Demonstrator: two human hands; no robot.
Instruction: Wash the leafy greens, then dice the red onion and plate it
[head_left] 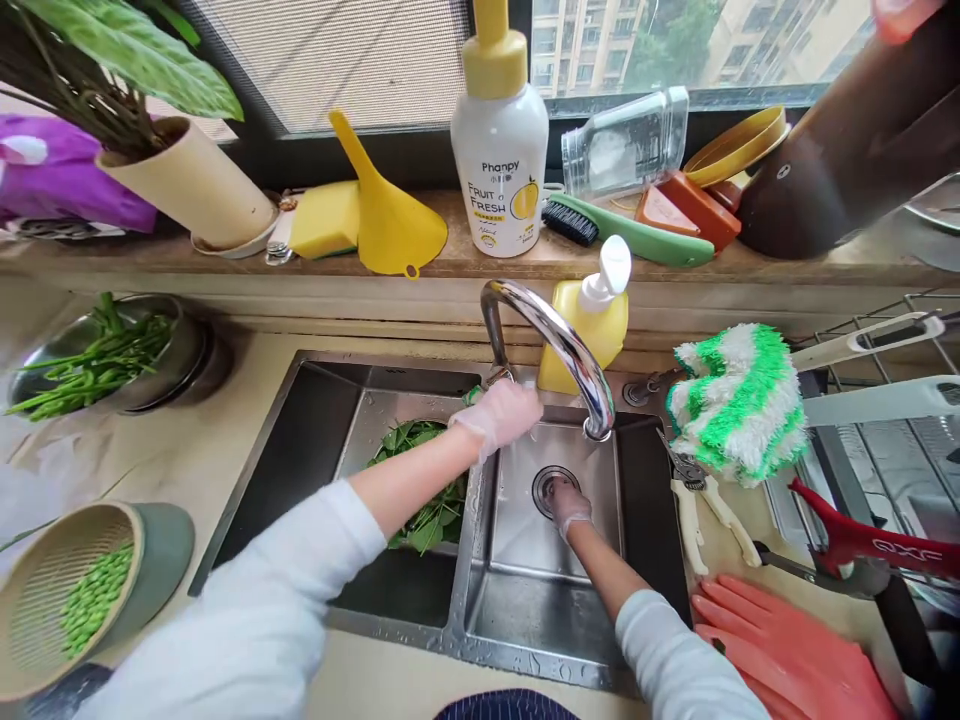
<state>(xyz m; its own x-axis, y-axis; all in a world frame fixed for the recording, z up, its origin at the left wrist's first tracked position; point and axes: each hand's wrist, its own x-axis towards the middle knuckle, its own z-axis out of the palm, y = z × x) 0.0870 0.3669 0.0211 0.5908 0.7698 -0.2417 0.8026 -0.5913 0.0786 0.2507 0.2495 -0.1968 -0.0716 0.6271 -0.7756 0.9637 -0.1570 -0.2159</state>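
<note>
My left hand, in a clear thin glove, is closed at the foot of the chrome faucet, where the tap's lever would be hidden under the fingers. Down in the right sink basin, my right hand, also gloved, has its fingers curled over the middle of the drain; what they grip there is hidden. No water stream shows below the spout. Leafy greens lie in the left basin, partly behind my left forearm.
Yellow dish soap stands behind the faucet. At right are a green-white duster, cream-handled scissors, orange rubber gloves and a dish rack. At left, a colander of green beans and a metal bowl of green vegetables.
</note>
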